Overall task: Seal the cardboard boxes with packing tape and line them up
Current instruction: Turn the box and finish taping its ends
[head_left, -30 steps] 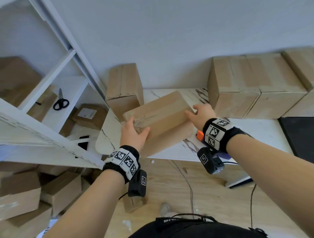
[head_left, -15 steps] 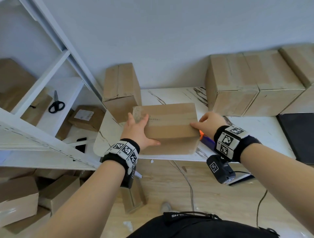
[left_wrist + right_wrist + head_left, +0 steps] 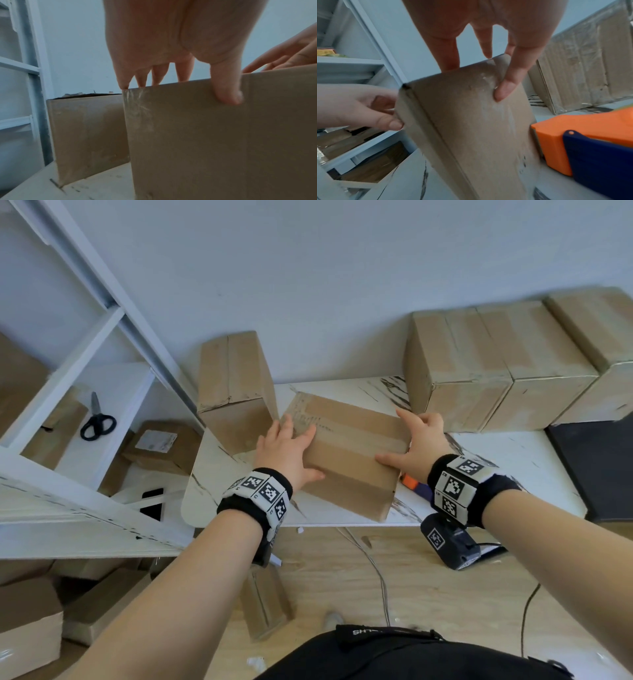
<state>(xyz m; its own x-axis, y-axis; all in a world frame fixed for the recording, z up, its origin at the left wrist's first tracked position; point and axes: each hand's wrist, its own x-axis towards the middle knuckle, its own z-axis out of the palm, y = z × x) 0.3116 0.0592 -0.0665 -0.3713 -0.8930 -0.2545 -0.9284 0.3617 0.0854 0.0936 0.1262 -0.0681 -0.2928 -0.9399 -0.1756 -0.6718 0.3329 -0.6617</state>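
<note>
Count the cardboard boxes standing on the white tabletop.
5: one box gripped by the left hand and right hand; a tall box at back left; three boxes along the wall at right. Others may be hidden beyond the frame.

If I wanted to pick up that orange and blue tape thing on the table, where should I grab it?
Probably the blue handle of the tape dispenser, coming from the right, open side. The cardboard box sits close against its orange front, where the toothed edge is, so stay away from that end.
</note>
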